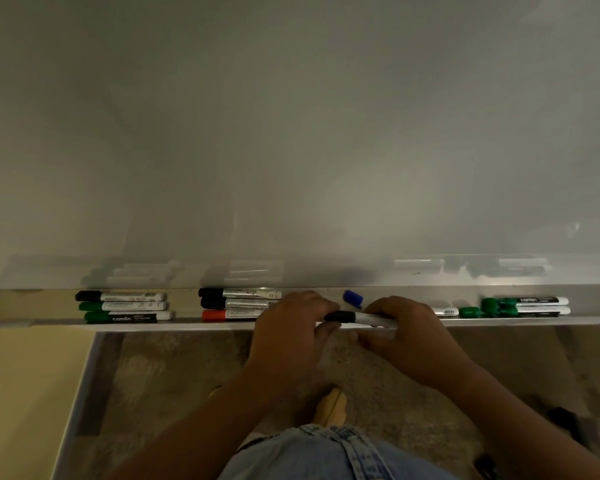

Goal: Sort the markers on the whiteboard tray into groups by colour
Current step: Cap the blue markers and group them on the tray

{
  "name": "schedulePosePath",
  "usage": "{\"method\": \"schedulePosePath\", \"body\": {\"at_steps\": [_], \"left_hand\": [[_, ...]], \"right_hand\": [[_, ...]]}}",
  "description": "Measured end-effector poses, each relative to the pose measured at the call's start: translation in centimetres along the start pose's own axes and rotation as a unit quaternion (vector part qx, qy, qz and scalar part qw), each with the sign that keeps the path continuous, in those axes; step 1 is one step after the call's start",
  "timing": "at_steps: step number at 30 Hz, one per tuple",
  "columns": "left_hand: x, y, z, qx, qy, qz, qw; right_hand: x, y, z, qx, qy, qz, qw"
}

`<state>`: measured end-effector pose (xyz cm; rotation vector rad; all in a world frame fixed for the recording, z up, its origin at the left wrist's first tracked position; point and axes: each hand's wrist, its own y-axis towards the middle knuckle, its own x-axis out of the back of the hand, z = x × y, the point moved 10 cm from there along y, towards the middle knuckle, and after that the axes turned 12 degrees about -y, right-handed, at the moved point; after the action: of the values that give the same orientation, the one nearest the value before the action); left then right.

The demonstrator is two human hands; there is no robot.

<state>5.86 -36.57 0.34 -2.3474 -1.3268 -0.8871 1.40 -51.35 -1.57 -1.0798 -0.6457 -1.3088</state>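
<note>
A metal whiteboard tray (49, 322) runs across the view. At its left lie one black-capped marker (118, 296) and two green-capped markers (125, 311). In the middle lie two black-capped markers (238, 297) above a red-capped marker (229, 314). Several green-capped markers (523, 305) lie at the right. My left hand (291, 327) and my right hand (406, 327) both grip one black-capped marker (354, 318) over the tray's front edge. A blue cap (353, 297) shows just behind my hands; its barrel is hidden.
The whiteboard (291, 133) rises behind the tray. Below the tray are a speckled floor (174, 368), a pale yellow wall (21, 393) at the left, and my feet and jeans (326, 452).
</note>
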Motion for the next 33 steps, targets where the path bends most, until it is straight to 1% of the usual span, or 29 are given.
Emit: {"method": "schedulePosePath", "body": {"at_steps": [2,4,7,10,14,17,19,22,25,29,31,33], "left_hand": [[-0.1,0.3,1.9,0.040,0.012,-0.004,0.999],[-0.2,0.5,3.6,0.076,0.012,-0.007,0.997],[-0.5,0.5,5.6,0.112,0.021,0.000,0.993],[-0.8,0.5,6.7,0.124,0.035,0.001,0.992],[-1.8,0.9,6.4,0.106,0.089,0.019,0.990],[-1.6,1.7,4.8,0.066,0.129,0.001,0.989],[-1.8,2.4,3.4,0.040,0.126,0.000,0.991],[-2.9,3.5,1.4,0.008,0.101,0.021,0.995],[-4.9,4.8,0.1,-0.016,0.143,0.064,0.988],[-7.2,6.1,0.1,-0.009,0.226,0.127,0.966],[-8.0,6.2,0.5,-0.004,0.248,0.151,0.957],[-8.4,6.1,0.8,-0.001,0.254,0.161,0.954]], "right_hand": [[-0.6,0.3,-1.0,-0.005,0.025,0.023,0.999],[-0.9,0.5,-2.2,-0.015,0.033,0.024,0.999],[-0.2,0.6,-3.8,-0.029,0.021,-0.017,0.999],[0.7,0.2,-5.5,-0.053,0.025,-0.051,0.997],[1.6,-0.3,-7.4,-0.063,0.030,-0.079,0.994],[2.3,-0.7,-8.3,-0.060,0.044,-0.109,0.991],[2.6,-0.8,-8.6,-0.053,0.047,-0.125,0.990],[2.7,-0.8,-8.9,-0.036,0.038,-0.134,0.990],[2.6,-0.7,-9.1,-0.021,0.011,-0.116,0.993],[2.2,-0.3,-9.8,-0.016,-0.088,-0.080,0.993],[2.0,0.0,-10.3,-0.019,-0.142,-0.064,0.988],[1.4,0.3,-10.5,-0.014,-0.169,-0.043,0.984]]}}
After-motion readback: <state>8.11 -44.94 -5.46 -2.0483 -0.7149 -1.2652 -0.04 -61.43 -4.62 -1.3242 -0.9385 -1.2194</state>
